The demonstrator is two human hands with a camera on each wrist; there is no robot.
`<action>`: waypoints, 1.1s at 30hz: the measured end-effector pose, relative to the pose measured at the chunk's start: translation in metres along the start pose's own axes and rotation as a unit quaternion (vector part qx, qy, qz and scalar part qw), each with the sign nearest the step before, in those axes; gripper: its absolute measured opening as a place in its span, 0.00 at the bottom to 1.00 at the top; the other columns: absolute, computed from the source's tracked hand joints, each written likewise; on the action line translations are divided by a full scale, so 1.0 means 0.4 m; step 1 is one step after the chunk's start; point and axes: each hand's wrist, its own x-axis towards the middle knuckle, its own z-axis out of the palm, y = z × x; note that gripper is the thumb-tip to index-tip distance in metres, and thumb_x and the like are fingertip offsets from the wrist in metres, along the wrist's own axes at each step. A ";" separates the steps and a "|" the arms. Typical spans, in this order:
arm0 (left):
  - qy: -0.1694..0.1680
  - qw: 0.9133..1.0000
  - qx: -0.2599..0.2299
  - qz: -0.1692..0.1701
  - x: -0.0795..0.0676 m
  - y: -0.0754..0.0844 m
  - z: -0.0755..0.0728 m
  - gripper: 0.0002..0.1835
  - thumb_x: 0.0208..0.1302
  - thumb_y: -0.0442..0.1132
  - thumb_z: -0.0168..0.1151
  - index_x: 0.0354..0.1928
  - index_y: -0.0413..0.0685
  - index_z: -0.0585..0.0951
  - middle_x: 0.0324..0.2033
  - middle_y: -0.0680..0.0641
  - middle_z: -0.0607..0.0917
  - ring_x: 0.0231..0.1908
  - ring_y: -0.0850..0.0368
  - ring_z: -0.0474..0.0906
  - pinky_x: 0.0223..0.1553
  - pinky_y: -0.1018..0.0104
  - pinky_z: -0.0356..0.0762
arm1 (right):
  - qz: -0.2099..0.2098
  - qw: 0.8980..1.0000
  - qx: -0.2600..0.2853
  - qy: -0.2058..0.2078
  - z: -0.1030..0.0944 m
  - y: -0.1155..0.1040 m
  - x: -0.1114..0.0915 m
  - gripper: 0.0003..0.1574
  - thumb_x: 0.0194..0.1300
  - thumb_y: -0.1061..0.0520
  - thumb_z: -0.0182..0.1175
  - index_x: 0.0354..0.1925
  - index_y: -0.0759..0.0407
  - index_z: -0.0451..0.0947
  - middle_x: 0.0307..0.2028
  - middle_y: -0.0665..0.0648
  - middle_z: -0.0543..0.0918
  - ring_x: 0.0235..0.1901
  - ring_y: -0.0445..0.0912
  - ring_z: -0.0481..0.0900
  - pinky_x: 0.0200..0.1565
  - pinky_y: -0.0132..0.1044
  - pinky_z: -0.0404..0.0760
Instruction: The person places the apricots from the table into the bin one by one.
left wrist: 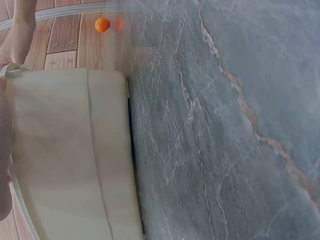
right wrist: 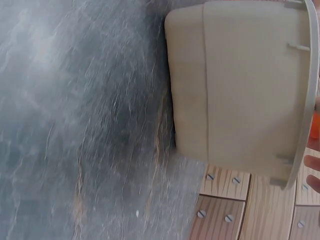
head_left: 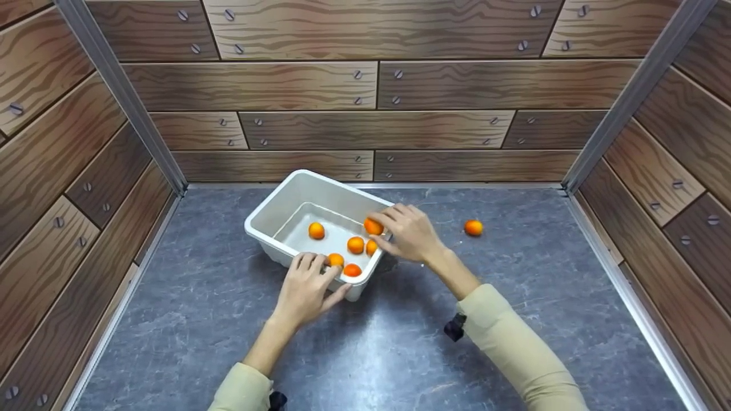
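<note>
In the head view my right hand (head_left: pixel 408 231) pinches a small round orange fruit (head_left: pixel 374 226) between thumb and fingers, over the right end of a white plastic bin (head_left: pixel 268 237). My left hand (head_left: pixel 305 288) is at the bin's near rim, its fingers bent over the edge and its thumb outside. Close to the left fingertips lies another orange fruit (head_left: pixel 335 260), partly covered by them. Several more fruits, such as one fruit (head_left: pixel 316 230) towards the left, lie on the bin floor. Both wrist views show mainly the bin's outer wall (left wrist: pixel 55 150), with the hands cut off at the frame edges.
A single orange fruit (head_left: pixel 473 228) lies on the grey marbled floor (head_left: pixel 514 268), right of the bin. Wood-patterned walls (head_left: pixel 377 85) enclose the back and sides, with metal strips (head_left: pixel 605 97) at the corners.
</note>
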 end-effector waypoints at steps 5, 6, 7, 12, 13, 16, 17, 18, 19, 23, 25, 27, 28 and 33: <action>-0.004 1.000 0.002 -0.002 -0.004 0.003 0.001 0.21 0.69 0.65 0.59 0.40 0.56 0.81 0.38 0.48 0.81 0.40 0.47 0.76 0.49 0.51 0.76 | 0.016 0.999 0.016 -0.030 0.012 -0.015 0.009 0.28 0.65 0.41 0.70 0.57 0.53 0.85 0.47 0.56 0.91 0.44 0.51 0.88 0.47 0.44 0.88; -0.007 1.000 0.003 -0.003 -0.005 0.004 0.002 0.21 0.69 0.65 0.59 0.40 0.56 0.81 0.38 0.48 0.81 0.41 0.47 0.76 0.49 0.51 0.76 | 0.019 0.999 0.018 -0.035 0.014 -0.016 0.009 0.28 0.65 0.41 0.69 0.57 0.53 0.85 0.47 0.56 0.91 0.44 0.51 0.88 0.47 0.44 0.88; -0.008 1.000 0.003 -0.004 -0.005 0.004 0.003 0.20 0.69 0.64 0.59 0.41 0.56 0.81 0.38 0.48 0.81 0.41 0.47 0.76 0.49 0.51 0.77 | 0.022 0.999 0.020 -0.039 0.014 -0.018 0.009 0.28 0.65 0.40 0.69 0.57 0.53 0.85 0.46 0.56 0.91 0.44 0.51 0.88 0.47 0.44 0.88; -0.009 1.000 0.003 -0.004 -0.008 0.006 0.005 0.20 0.69 0.64 0.59 0.40 0.56 0.81 0.38 0.48 0.82 0.41 0.48 0.76 0.50 0.51 0.77 | 0.029 0.999 0.023 -0.038 0.011 -0.019 0.005 0.29 0.64 0.41 0.70 0.58 0.53 0.84 0.45 0.56 0.91 0.43 0.52 0.88 0.44 0.44 0.87; -0.008 1.000 0.004 -0.003 -0.007 0.006 0.004 0.20 0.69 0.64 0.60 0.40 0.56 0.82 0.38 0.48 0.82 0.41 0.48 0.76 0.50 0.51 0.77 | 0.031 0.999 0.022 -0.039 0.009 -0.019 0.004 0.29 0.64 0.41 0.70 0.59 0.53 0.84 0.45 0.56 0.91 0.43 0.52 0.88 0.44 0.44 0.87; -0.006 1.000 0.005 -0.002 -0.006 0.005 0.003 0.20 0.68 0.64 0.61 0.40 0.56 0.82 0.38 0.48 0.82 0.41 0.47 0.77 0.50 0.50 0.77 | 0.035 0.998 0.021 -0.045 0.000 -0.015 0.001 0.30 0.64 0.41 0.71 0.60 0.52 0.84 0.47 0.56 0.91 0.44 0.52 0.88 0.46 0.45 0.87; -0.006 1.000 0.006 -0.002 -0.005 0.004 0.003 0.20 0.68 0.64 0.61 0.40 0.56 0.82 0.38 0.48 0.81 0.41 0.47 0.77 0.50 0.50 0.77 | 0.036 0.998 0.021 -0.049 -0.004 -0.012 -0.001 0.30 0.65 0.40 0.70 0.60 0.51 0.84 0.48 0.55 0.91 0.45 0.52 0.87 0.47 0.45 0.87; -0.005 1.000 0.006 -0.001 -0.005 0.004 0.002 0.20 0.68 0.64 0.61 0.40 0.56 0.82 0.38 0.48 0.81 0.41 0.48 0.77 0.50 0.50 0.77 | 0.036 0.998 0.020 -0.053 -0.007 -0.009 -0.002 0.30 0.66 0.40 0.70 0.61 0.51 0.83 0.49 0.55 0.91 0.46 0.52 0.87 0.49 0.45 0.87; -0.005 1.000 0.005 -0.002 -0.004 0.003 0.003 0.20 0.68 0.64 0.61 0.40 0.56 0.82 0.38 0.48 0.81 0.41 0.47 0.77 0.50 0.50 0.77 | 0.035 0.998 0.021 -0.055 -0.010 -0.005 -0.004 0.30 0.66 0.40 0.70 0.61 0.52 0.83 0.49 0.55 0.91 0.46 0.52 0.87 0.50 0.46 0.87; -0.003 1.000 0.002 -0.002 -0.003 0.001 0.003 0.20 0.68 0.65 0.61 0.40 0.56 0.82 0.38 0.48 0.81 0.40 0.47 0.76 0.49 0.50 0.77 | 0.032 0.998 0.017 -0.057 -0.023 0.016 -0.015 0.32 0.65 0.40 0.70 0.62 0.53 0.83 0.50 0.57 0.90 0.48 0.53 0.87 0.51 0.46 0.88; 0.000 1.000 0.000 -0.001 -0.003 0.001 0.004 0.20 0.67 0.65 0.61 0.40 0.56 0.82 0.38 0.48 0.81 0.40 0.47 0.76 0.49 0.50 0.76 | 0.033 0.998 0.013 -0.056 -0.029 0.030 -0.023 0.32 0.65 0.40 0.70 0.62 0.54 0.83 0.50 0.58 0.90 0.48 0.53 0.87 0.51 0.47 0.88; 0.004 1.000 -0.002 0.000 -0.003 0.001 0.005 0.20 0.67 0.65 0.62 0.40 0.56 0.82 0.38 0.48 0.82 0.40 0.47 0.76 0.49 0.50 0.76 | 0.037 0.998 0.007 -0.056 -0.037 0.047 -0.032 0.33 0.66 0.40 0.70 0.62 0.54 0.82 0.50 0.58 0.90 0.48 0.54 0.87 0.51 0.48 0.88; 0.003 1.000 -0.002 0.000 -0.003 0.001 0.005 0.20 0.68 0.64 0.61 0.41 0.56 0.82 0.38 0.48 0.82 0.40 0.48 0.76 0.49 0.50 0.76 | 0.040 0.998 0.005 -0.055 -0.041 0.055 -0.037 0.33 0.66 0.39 0.69 0.62 0.55 0.82 0.50 0.59 0.90 0.49 0.54 0.87 0.51 0.48 0.88; -0.002 1.000 -0.007 -0.001 -0.001 0.001 0.005 0.20 0.70 0.64 0.59 0.41 0.56 0.83 0.38 0.47 0.83 0.40 0.47 0.76 0.50 0.50 0.76 | 0.060 0.997 0.000 -0.045 -0.060 0.102 -0.066 0.33 0.67 0.39 0.68 0.63 0.54 0.82 0.50 0.59 0.90 0.49 0.56 0.88 0.51 0.51 0.88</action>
